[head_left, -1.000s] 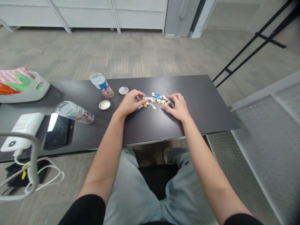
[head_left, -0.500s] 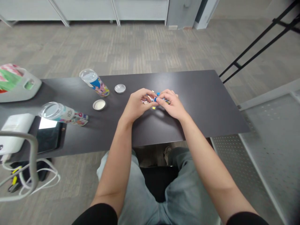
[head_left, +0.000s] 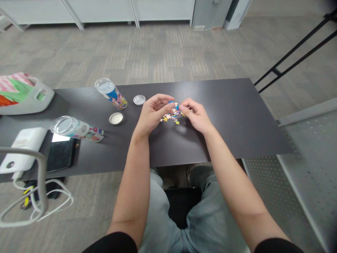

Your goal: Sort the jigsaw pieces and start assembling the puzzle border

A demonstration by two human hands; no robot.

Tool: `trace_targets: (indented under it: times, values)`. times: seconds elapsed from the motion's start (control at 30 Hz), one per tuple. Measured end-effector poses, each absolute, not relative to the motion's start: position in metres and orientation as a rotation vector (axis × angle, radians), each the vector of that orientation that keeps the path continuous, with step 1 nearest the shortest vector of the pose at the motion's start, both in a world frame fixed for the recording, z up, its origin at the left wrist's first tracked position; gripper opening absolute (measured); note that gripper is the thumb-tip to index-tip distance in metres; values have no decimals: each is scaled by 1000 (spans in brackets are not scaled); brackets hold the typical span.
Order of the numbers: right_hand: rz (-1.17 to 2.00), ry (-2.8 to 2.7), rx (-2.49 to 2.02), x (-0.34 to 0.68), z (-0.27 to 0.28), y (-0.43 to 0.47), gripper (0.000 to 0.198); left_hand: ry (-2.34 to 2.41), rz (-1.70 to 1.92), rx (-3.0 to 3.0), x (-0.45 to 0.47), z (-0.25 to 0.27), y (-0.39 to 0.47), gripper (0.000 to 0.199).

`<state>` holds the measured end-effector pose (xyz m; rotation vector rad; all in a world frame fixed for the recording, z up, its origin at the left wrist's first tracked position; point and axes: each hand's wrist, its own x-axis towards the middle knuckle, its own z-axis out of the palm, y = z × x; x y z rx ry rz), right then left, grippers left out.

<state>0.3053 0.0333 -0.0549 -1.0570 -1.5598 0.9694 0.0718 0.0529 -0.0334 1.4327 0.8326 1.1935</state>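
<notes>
Small colourful jigsaw puzzle pieces (head_left: 168,116) lie in a loose pile on the dark table, partly under my hands. My left hand (head_left: 155,110) is at the pile's left side, thumb and forefinger closed on a blue puzzle piece (head_left: 171,102). From the right, my right hand (head_left: 196,114) pinches at another blue puzzle piece (head_left: 177,106) with thumb and forefinger. The fingertips of the two hands are a little apart. Pieces behind my fingers are partly hidden.
Left of my hands stand two clear-topped printed canisters (head_left: 112,93) (head_left: 79,130), with two round lids (head_left: 139,100) (head_left: 116,118) nearby. Farther left are a black tablet (head_left: 60,154), a white device (head_left: 23,149) with a cable, and a white basket (head_left: 39,100). The table (head_left: 231,119) extends rightward.
My hands have drawn apart from where their fingertips met, and more of the puzzle pieces now shows between them. The whole view has shifted slightly, with the table appearing farther right.
</notes>
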Motion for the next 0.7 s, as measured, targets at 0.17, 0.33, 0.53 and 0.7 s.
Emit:
trace_targets:
  times: [0.17, 0.33, 0.53, 0.7]
  values:
    - [681, -1749, -1228, 330, -60, 29, 47, 1094, 1155, 1597, 57, -39, 59, 35]
    - [481, -1938, -1482, 345, -63, 29, 25, 1454, 981, 1806, 36, -39, 53, 33]
    - [526, -1904, -1677, 367, -67, 26, 75, 1874, 477, 1867, 30, -34, 37, 105]
    - [693, -1977, -1543, 368, -65, 28, 41, 1748, 508, 1990, 34, -46, 42, 60]
